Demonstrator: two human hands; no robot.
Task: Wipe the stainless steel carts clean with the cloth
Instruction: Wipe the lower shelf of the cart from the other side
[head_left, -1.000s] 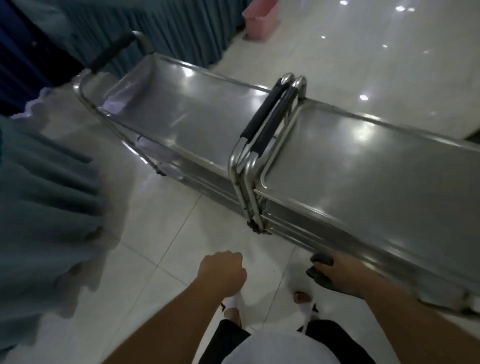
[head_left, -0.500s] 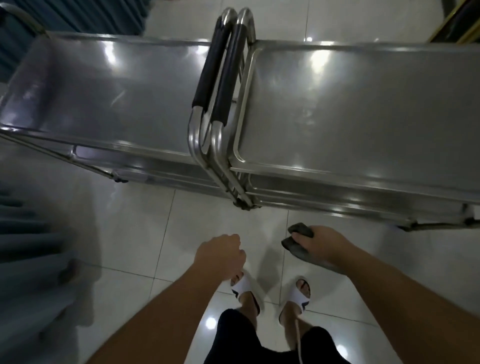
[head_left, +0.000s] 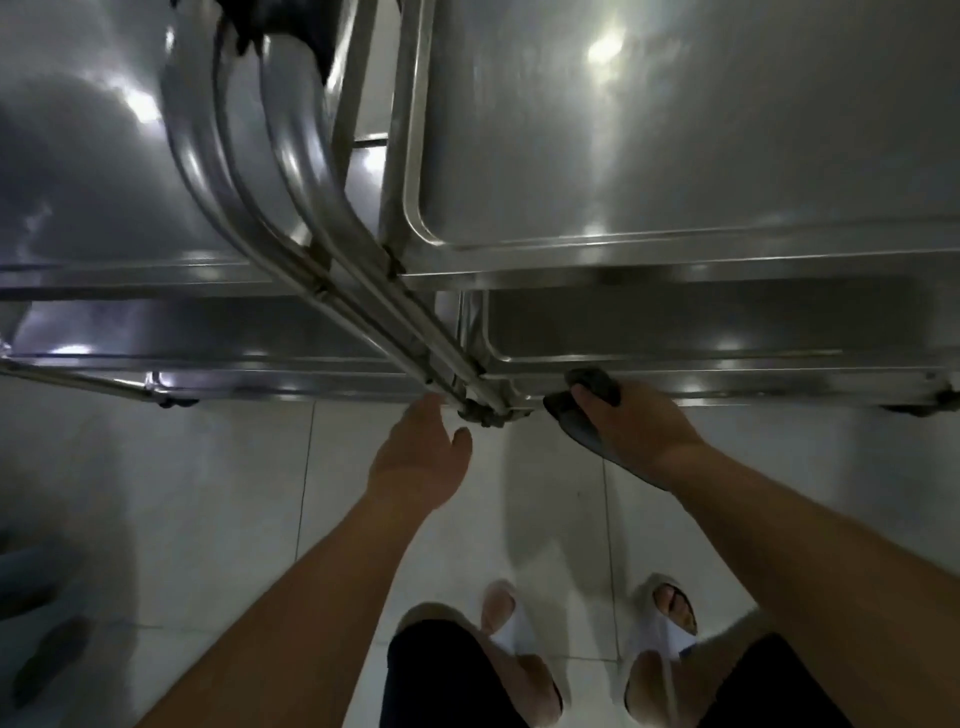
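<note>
1. Looking straight down at two stainless steel carts parked end to end, the left cart (head_left: 93, 171) and the right cart (head_left: 675, 130), both with shiny top trays catching the ceiling lights.
2. Where they meet, the curved push handles (head_left: 291, 156) of the two sit right next to each other, black grips up at the top edge of the view, tubes running down to the near corner of the lower shelves.
3. Right hand (head_left: 631, 421) is gripping a dark grey cloth (head_left: 582, 431), fingers curled over it. It's pressed up against the near edge of the right cart's lower shelf (head_left: 727, 332), right at that shelf's left corner, just beside the bottom of the handle tubes. Part of the cloth hangs out below the palm.
4. Left hand (head_left: 421, 457) holds nothing, fingers relaxed and mostly straight, reaching toward the bottom joint of the handle tubes. Fingertips are just short of the metal or barely touching, can't really tell which.
5. Left cart's lower shelf (head_left: 197, 332) shows under its top tray, with a thin brace bar along its near edge.
6. Floor (head_left: 208, 519) is pale glossy tile. The person's feet in white slippers (head_left: 670, 623) are at the bottom, dark shorts too.
7. Whole shot is a bit motion-blurred, so the fine detail on the cloth is mush.
</note>
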